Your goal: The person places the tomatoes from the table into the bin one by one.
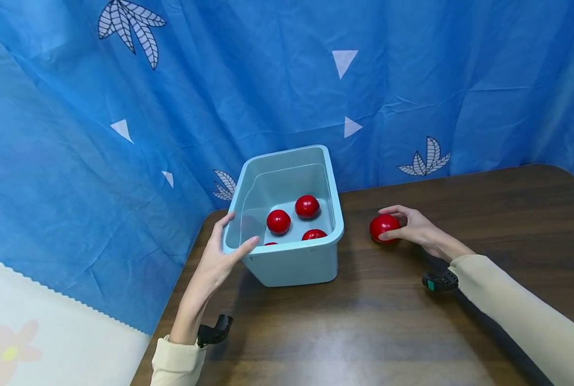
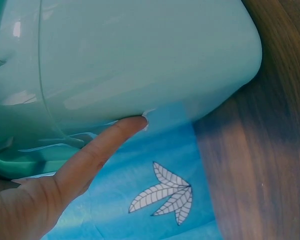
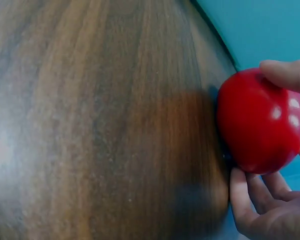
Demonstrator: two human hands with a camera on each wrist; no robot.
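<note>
A light blue plastic bin point(image 1: 291, 265) stands at the left rear of the table, with several glossy red balls point(image 1: 278, 221) on its floor. My left hand point(image 1: 216, 262) holds the bin's near left corner by the rim. In the left wrist view one finger point(image 2: 107, 147) lies along the bin's outer wall. Right of the bin, my right hand point(image 1: 414, 230) grips another red ball point(image 1: 380, 229) at the tabletop. The right wrist view shows its thumb on one side of the ball point(image 3: 260, 122) and fingers at the other.
The dark wooden table point(image 1: 364, 332) extends in front and to the right. A blue curtain point(image 1: 287, 80) with leaf and triangle prints hangs along the back and left edges, close behind the bin. A pale flowered cloth point(image 1: 65, 332) lies at lower left.
</note>
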